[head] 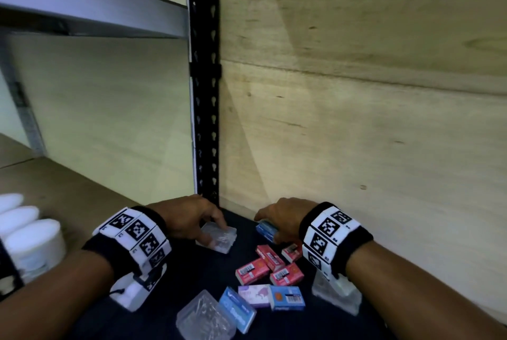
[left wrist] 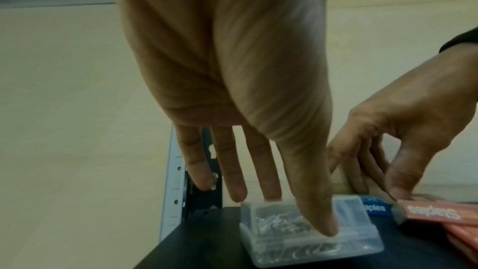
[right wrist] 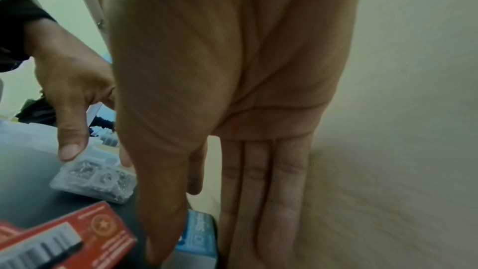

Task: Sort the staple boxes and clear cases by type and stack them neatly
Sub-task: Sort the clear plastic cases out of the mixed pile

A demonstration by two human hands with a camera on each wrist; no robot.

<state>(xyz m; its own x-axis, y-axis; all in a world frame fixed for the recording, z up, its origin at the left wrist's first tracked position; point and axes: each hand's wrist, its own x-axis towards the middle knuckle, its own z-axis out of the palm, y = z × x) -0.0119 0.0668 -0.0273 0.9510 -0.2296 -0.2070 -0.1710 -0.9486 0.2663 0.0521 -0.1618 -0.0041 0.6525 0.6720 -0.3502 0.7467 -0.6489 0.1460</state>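
On the dark shelf (head: 175, 279), my left hand (head: 214, 231) pinches a clear case of metal clips (head: 222, 243) between the thumb on its near side and the fingers at its far edge; the left wrist view shows this hand (left wrist: 297, 214) on the case (left wrist: 310, 253). My right hand (head: 270, 226) grips a blue staple box (head: 265, 232) at the back, thumb on one side and straight fingers on the other (right wrist: 200, 232). Several red staple boxes (head: 271, 263) lie loose in the middle. Nearer me lie two blue boxes (head: 238, 309) (head: 286, 298), a pale purple box (head: 253, 295) and a second clear case (head: 205, 317).
A black slotted upright (head: 205, 92) stands at the back corner, right behind my left hand. A wooden panel (head: 356, 120) walls the right side. White round containers (head: 30, 232) stand at the left. A metal shelf beam (head: 82, 10) runs overhead on the left.
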